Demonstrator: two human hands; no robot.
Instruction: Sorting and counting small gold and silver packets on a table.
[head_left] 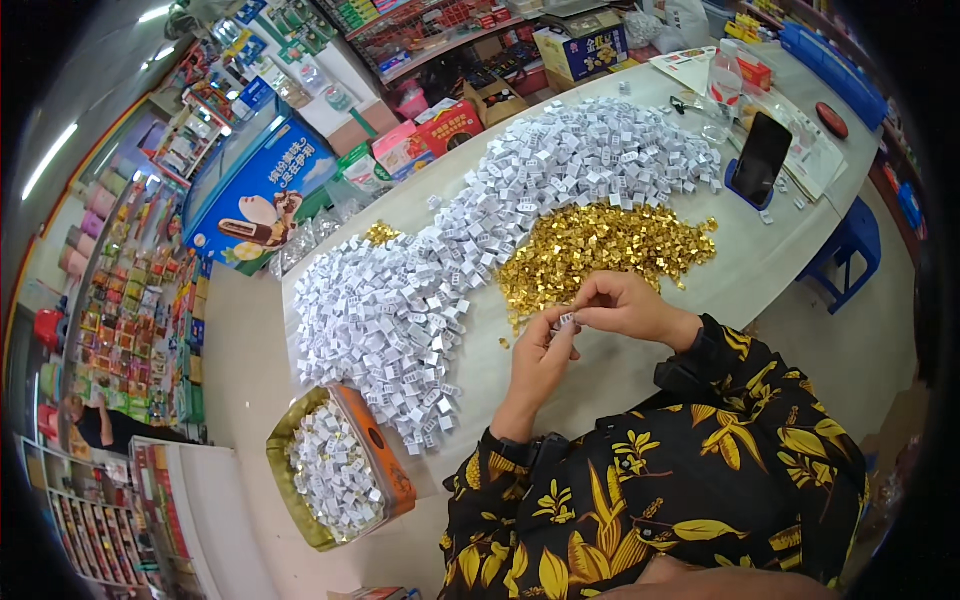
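Observation:
My left hand [540, 362] pinches a small white printed piece [566, 319] between thumb and fingers. My right hand [628, 306] comes in from the right, its fingertips closed together at the same piece. Whether the right fingers hold anything else is too small to tell. Just beyond both hands lies a heap of small shiny gold pieces [590, 245]. Around it, farther off and to the left, spreads a big heap of small white block-like pieces [390, 320] with dark print.
An orange-sided box [375, 450] full of white pieces stands at the table's left edge. A phone on a stand [762, 160], a clear bottle [722, 85] and a red-black oval object [831, 120] are at the far right. A blue stool [848, 255] stands beside the table [745, 280].

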